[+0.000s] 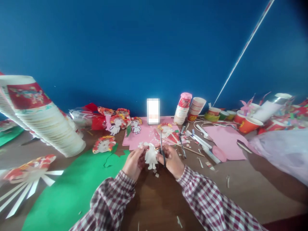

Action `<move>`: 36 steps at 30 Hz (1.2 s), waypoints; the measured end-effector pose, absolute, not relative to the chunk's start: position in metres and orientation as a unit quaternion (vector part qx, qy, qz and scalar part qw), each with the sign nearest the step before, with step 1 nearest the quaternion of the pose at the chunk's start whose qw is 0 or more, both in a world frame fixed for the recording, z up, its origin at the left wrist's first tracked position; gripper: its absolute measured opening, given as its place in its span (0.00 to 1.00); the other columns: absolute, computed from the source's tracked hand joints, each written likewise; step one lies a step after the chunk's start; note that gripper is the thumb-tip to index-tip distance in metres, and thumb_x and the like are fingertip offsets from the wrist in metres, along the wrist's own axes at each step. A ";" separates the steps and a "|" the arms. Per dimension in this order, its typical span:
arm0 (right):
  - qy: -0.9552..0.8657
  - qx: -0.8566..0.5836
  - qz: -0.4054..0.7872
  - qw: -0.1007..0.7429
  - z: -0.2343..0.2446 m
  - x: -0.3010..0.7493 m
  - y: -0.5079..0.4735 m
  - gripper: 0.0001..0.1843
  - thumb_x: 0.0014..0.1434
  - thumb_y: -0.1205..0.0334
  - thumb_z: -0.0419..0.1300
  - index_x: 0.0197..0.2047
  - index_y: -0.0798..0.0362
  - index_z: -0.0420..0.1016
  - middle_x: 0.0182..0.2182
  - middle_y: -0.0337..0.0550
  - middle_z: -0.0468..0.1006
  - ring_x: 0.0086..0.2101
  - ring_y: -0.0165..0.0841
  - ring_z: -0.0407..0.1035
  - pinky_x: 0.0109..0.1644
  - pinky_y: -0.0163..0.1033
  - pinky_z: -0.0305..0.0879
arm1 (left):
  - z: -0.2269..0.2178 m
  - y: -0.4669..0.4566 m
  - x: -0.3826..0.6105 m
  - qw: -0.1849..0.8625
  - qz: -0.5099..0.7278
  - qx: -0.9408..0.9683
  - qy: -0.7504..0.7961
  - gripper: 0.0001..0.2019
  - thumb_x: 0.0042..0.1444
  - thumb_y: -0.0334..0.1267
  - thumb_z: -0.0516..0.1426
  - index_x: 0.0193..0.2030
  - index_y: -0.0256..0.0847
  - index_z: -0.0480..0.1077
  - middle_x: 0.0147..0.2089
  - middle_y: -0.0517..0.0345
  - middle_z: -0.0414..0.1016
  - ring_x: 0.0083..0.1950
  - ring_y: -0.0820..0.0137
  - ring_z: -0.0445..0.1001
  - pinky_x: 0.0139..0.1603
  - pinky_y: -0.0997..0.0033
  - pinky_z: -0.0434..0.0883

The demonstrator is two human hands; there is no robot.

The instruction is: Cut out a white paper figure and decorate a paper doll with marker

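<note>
A small white paper figure cutout (151,156) hangs between my two hands just above the brown table. My left hand (136,159) pinches its left side with fingers and thumb. In my right hand (171,160) is a pair of scissors (161,136), blades pointing up and away, and that hand's fingers also touch the figure's right edge. Several finished-looking paper figures, such as a white one with a drawn outline (136,128), lie at the back left. A decorated paper head piece (104,144) rests beside the green sheet.
A tall stack of paper cups (45,118) leans at the left. Green paper (74,189) spreads below it, with pink sheets (223,141) at the right. Two cup stacks (181,109) stand near the blue wall (120,57). Pens (182,144), scraps and a whitish plastic bag (284,150) lie to the right.
</note>
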State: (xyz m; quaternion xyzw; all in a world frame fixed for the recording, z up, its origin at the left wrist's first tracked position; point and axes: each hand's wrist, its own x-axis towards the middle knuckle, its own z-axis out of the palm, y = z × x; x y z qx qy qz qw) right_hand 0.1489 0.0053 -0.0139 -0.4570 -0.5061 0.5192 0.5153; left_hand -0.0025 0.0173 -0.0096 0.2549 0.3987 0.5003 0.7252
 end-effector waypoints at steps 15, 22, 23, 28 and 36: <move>-0.530 -0.434 0.535 0.494 -0.012 0.149 0.003 0.16 0.47 0.61 0.62 0.41 0.54 0.67 0.25 0.35 0.67 0.26 0.28 0.60 0.28 0.33 0.58 | -0.010 0.024 -0.011 0.700 0.532 0.262 0.398 0.14 0.35 0.34 0.68 0.28 0.35 0.69 0.22 0.62 0.72 0.21 0.76 0.70 0.23 0.76 0.69; -0.518 -0.415 0.578 0.476 -0.015 0.143 -0.001 0.22 0.45 0.67 0.63 0.45 0.54 0.66 0.23 0.32 0.66 0.23 0.25 0.59 0.27 0.32 0.57 | -0.011 0.024 -0.010 0.702 0.542 0.262 0.381 0.13 0.35 0.34 0.68 0.27 0.35 0.69 0.21 0.62 0.72 0.22 0.76 0.70 0.24 0.77 0.68; -0.518 -0.413 0.579 0.475 -0.016 0.143 -0.001 0.22 0.45 0.67 0.63 0.45 0.54 0.66 0.22 0.31 0.65 0.23 0.25 0.60 0.27 0.32 0.58 | -0.012 0.024 -0.010 0.704 0.541 0.264 0.376 0.13 0.35 0.34 0.67 0.27 0.35 0.69 0.22 0.61 0.72 0.22 0.76 0.70 0.25 0.77 0.68; -0.518 -0.410 0.578 0.480 -0.017 0.143 -0.001 0.23 0.44 0.67 0.63 0.46 0.54 0.66 0.22 0.31 0.66 0.24 0.26 0.61 0.28 0.32 0.59 | -0.014 0.024 -0.010 0.714 0.534 0.262 0.371 0.12 0.36 0.34 0.67 0.27 0.37 0.69 0.24 0.61 0.74 0.25 0.74 0.71 0.27 0.76 0.69; -0.532 -0.435 0.531 0.497 -0.017 0.142 0.000 0.24 0.43 0.67 0.64 0.45 0.54 0.65 0.24 0.32 0.67 0.25 0.27 0.62 0.29 0.32 0.60 | -0.016 0.023 -0.010 0.715 0.513 0.267 0.392 0.13 0.40 0.37 0.66 0.34 0.37 0.71 0.25 0.60 0.74 0.23 0.76 0.70 0.22 0.78 0.66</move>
